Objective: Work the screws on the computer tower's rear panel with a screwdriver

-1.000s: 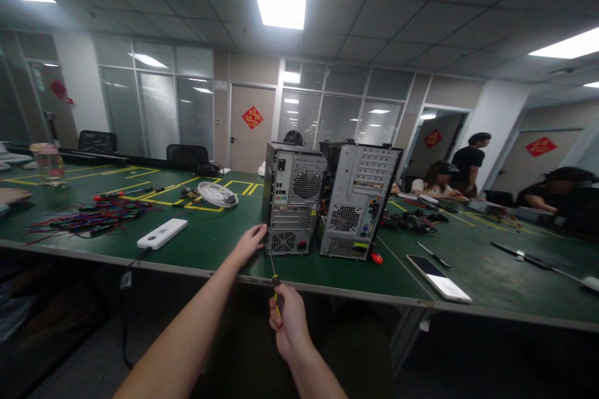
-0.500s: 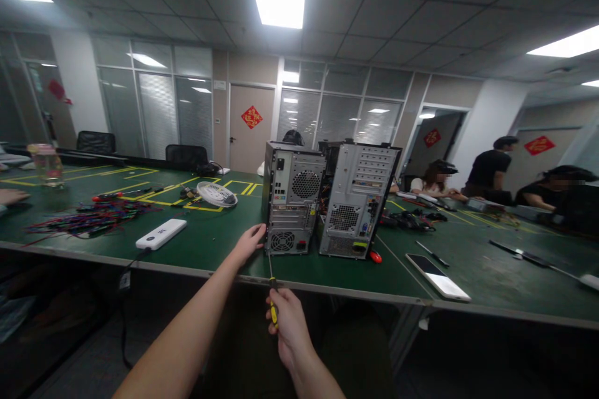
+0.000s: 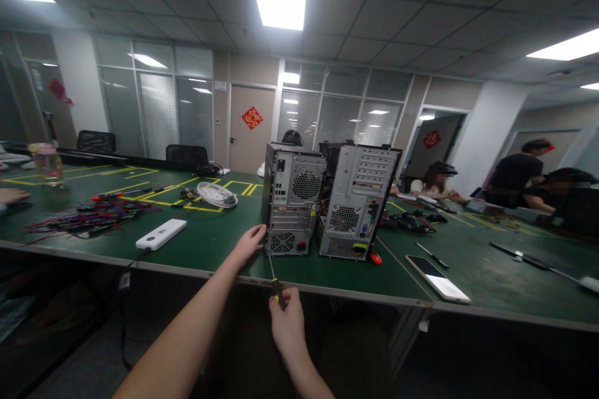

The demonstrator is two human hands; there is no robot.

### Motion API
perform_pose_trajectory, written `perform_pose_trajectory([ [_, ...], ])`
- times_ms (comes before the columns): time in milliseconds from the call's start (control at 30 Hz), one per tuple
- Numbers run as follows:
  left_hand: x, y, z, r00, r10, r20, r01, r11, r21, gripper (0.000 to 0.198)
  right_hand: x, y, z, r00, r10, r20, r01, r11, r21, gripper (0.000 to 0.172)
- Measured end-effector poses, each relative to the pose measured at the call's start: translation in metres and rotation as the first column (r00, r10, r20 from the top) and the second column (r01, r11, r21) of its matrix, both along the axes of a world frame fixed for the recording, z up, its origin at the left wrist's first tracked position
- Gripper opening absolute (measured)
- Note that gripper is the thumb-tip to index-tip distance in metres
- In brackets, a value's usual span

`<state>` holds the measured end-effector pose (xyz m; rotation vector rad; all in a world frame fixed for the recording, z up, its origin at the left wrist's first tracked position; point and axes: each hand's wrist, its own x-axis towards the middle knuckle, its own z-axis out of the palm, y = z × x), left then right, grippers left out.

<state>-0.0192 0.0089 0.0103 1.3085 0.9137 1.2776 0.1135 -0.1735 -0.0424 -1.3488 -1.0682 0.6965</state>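
A computer tower (image 3: 292, 206) stands upright on the green table, its rear panel with vents and slots facing me. Against its lower left side lie the outstretched fingers of my left hand (image 3: 250, 244). My right hand (image 3: 289, 315) grips a screwdriver (image 3: 275, 283) by its black and yellow handle, just in front of the table edge. The shaft points up and away, and its tip is at the lower left corner of the rear panel; contact with a screw is too small to tell. Right beside it stands a second computer tower (image 3: 349, 202).
To the left are a white power bank (image 3: 161, 234) with a cable, a heap of thin coloured wires (image 3: 88, 219) and a white round dish (image 3: 216, 194). To the right lie a phone (image 3: 437, 277), a thin tool (image 3: 431, 255) and black cables (image 3: 414, 220). Other people are at the far right.
My right hand has shifted its grip on the screwdriver, fingertips now higher on the handle, which leans slightly more right. My left hand stays put. A person at the back right has moved rightward.
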Motion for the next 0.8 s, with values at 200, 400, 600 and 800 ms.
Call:
perform_pose_trajectory([
  [200,0.000,0.001,-0.001,1.000,0.001,0.000,-0.001,1.000,-0.002,0.073,0.009,-0.012,0.023,0.807,-0.045,0.589,0.075,0.997,-0.027,0.009],
  [400,0.001,0.001,0.000,1.000,0.022,0.002,-0.021,1.000,-0.012,0.069,0.009,-0.004,0.025,0.802,-0.031,0.596,0.069,0.997,-0.040,0.008],
  [600,0.001,-0.001,0.001,1.000,0.015,-0.001,-0.015,1.000,-0.004,0.069,0.011,0.007,0.014,0.991,0.052,0.123,-0.050,0.999,-0.017,0.030],
  [800,0.001,-0.001,0.001,1.000,0.003,-0.002,-0.003,1.000,0.002,0.073,0.010,-0.005,0.020,0.882,-0.010,0.471,0.014,1.000,-0.007,0.008],
])
